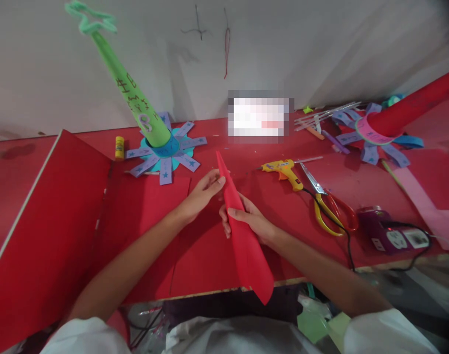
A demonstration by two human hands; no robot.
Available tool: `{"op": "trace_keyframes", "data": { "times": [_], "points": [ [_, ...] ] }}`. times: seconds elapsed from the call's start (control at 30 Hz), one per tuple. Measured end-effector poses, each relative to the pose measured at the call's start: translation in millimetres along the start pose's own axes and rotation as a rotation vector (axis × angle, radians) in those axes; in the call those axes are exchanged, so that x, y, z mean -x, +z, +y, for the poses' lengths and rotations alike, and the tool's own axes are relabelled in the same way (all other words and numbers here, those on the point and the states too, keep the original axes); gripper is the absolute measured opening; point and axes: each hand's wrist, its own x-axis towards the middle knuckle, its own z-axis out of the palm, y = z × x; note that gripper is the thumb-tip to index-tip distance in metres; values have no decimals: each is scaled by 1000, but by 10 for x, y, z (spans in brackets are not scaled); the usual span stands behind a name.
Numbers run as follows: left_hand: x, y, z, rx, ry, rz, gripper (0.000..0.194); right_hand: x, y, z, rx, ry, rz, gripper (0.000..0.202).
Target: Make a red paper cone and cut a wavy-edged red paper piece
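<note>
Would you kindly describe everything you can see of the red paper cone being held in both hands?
The red paper cone looks like plain, smooth craft paper rolled long and narrow. Its pointed tip aims away toward the wall; its wide open end hangs past the table's near edge. The right hand grips its middle, and the left hand touches it near the tip. It is held just above the red table.

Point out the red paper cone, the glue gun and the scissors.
red cone (246, 246): head view, middle of its wide lower part.
glue gun (283, 169): head view, yellow body.
scissors (335, 211): head view, handles.
</note>
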Motion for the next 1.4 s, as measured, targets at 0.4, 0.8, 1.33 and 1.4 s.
{"op": "trace_keyframes", "data": {
  "times": [0.4,0.8,1.33,1.4],
  "points": [
    [66,80,52,280,-140,-127,42,21,-50,-38,-31,20,-84,54],
    [64,180,216,473,-36,179,45,-34,-50,-104,441,-88,86,67],
    [82,213,199,411,-22,87,39,47,3,-5,30,168,-42,84],
    [84,199,184,408,-50,34,39,51,10,24,24,168,-7,84]
  ]
}}
